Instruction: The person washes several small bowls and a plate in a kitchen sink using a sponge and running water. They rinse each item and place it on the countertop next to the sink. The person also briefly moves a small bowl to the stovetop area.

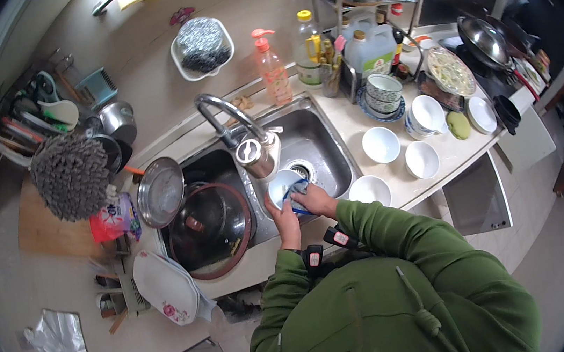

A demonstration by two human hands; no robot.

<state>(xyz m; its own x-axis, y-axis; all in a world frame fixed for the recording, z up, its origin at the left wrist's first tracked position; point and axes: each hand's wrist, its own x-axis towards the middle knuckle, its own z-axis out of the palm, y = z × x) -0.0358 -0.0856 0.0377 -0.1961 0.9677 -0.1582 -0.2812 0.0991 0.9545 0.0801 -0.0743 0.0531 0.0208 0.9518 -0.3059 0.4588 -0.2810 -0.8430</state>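
Observation:
Over the right basin of the steel sink [327, 133], my left hand [284, 220] grips a white bowl [279, 187] by its side, with the bowl tilted beneath the faucet [253, 153]. My right hand [318, 200] holds a grey-blue cloth [297, 195] with a blue edge against the bowl's rim and inside. Part of the bowl is covered by the cloth and fingers. Behind the bowl shows the drain strainer [302, 169]. Just right of my right hand, a white bowl [370, 191] stands on the counter.
A large glass lid with a brown rim [247, 217] covers much of the left basin. More bowls [380, 145] and stacked patterned bowls [383, 90] stand right. A pump bottle [274, 71] is behind the sink. White platters [166, 288] lean at the left. A cabinet door [476, 197] hangs open at lower right.

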